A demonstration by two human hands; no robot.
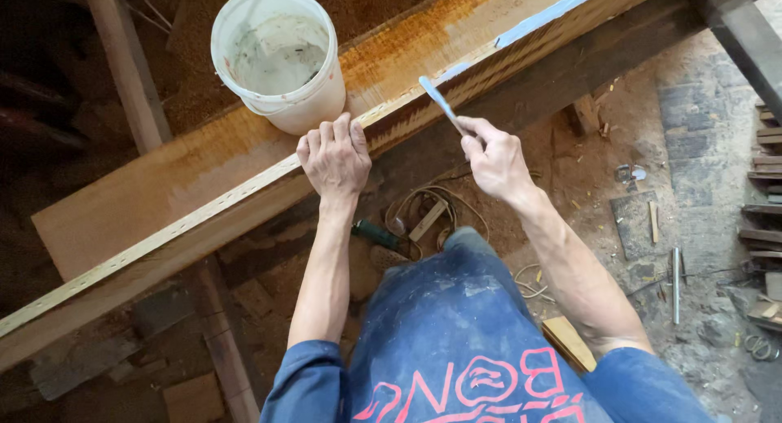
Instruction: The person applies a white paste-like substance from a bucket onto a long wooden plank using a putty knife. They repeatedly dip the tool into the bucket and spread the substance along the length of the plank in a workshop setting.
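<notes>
My left hand (334, 158) rests with curled fingers on the near edge of a long wooden board (147, 199), right below a white plastic bucket (281, 56) holding pale grey paste. My right hand (493, 158) grips a thin flat spatula (440, 101), its pale blade tip touching the board's edge to the right of the bucket. A pale strip of filler (163, 232) runs along the board's front edge. A light blue streak (546, 16) lies on the board farther right.
A dusty floor lies below, with wood offcuts (570, 341), a metal rod (675, 284), a coiled cord and a dark tool (376, 234) under the board. Stacked wood pieces (766, 179) stand at the right edge. A timber post (126, 65) crosses the upper left.
</notes>
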